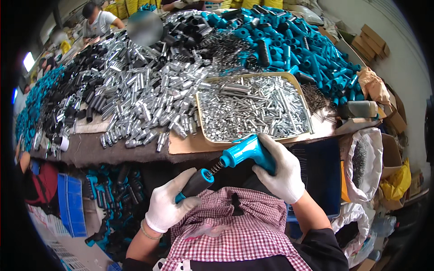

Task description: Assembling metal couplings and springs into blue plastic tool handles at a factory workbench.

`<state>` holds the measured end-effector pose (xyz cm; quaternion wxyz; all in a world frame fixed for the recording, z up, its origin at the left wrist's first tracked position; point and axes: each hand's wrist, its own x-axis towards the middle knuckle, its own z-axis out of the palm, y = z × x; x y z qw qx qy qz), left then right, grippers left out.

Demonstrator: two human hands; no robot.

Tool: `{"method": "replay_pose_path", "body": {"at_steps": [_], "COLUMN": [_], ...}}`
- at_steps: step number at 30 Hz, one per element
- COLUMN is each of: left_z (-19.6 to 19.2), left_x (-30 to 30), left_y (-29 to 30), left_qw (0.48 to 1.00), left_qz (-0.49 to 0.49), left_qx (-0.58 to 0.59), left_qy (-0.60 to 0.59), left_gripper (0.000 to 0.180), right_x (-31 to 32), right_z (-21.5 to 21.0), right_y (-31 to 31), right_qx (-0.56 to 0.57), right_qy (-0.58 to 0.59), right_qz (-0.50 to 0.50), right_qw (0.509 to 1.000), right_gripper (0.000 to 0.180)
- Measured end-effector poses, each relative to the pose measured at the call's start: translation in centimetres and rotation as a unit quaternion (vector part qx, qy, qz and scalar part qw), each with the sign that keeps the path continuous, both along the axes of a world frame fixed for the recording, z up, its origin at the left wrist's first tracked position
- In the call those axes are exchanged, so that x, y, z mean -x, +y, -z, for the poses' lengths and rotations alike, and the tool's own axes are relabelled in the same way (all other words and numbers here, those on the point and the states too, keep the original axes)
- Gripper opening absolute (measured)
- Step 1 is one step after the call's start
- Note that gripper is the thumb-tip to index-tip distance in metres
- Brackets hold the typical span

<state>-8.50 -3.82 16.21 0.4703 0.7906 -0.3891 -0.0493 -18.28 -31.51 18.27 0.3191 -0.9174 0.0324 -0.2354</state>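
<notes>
Both my hands wear white gloves and meet over my lap, above a red-and-white checked apron (235, 230). My right hand (280, 169) grips a blue plastic handle piece (244, 152). My left hand (168, 203) holds a black-and-blue sleeve (198, 181). A short metal spring (216, 167) shows between the two parts, joining them end to end. Just beyond, on the table edge, a shallow tan tray (204, 135) is full of small silver metal pins.
The table is heaped with silver metal tubes (144, 99), black sleeves (185, 27) and blue handles (298, 45). A blue crate (321, 176) and white sacks (366, 162) stand at my right. Blue parts lie on the floor at left (108, 198). Another person (97, 20) sits at the far end.
</notes>
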Motion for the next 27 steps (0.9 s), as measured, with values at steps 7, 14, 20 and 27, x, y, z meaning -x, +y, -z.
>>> {"method": "replay_pose_path", "body": {"at_steps": [7,14,20,27], "left_z": [-0.7,0.5,0.3,-0.4], "left_x": [0.2,-1.0,-1.4,-1.9], "left_y": [1.8,3.3,3.6,3.6], "left_qw": [0.997,0.974,0.772,0.759], "left_qz": [-0.003,0.198,0.222,0.248], "left_qx": [-0.073,-0.039,-0.051,-0.075], "left_qy": [-0.017,0.1,0.594,0.597], "left_gripper": [0.06,0.069,0.102,0.098], "right_x": [-1.1,-2.1,-2.6,-3.6], "right_z": [-1.7,-2.2,-1.4,-0.9], "right_y": [0.9,1.7,3.7,3.2], "right_qx": [0.234,-0.331,0.347,0.309], "right_qy": [-0.062,0.375,-0.223,-0.249], "right_qz": [-0.099,-0.315,-0.432,-0.449], "right_qw": [0.965,0.807,0.802,0.8], "right_gripper": [0.068,0.066,0.033,0.037]}}
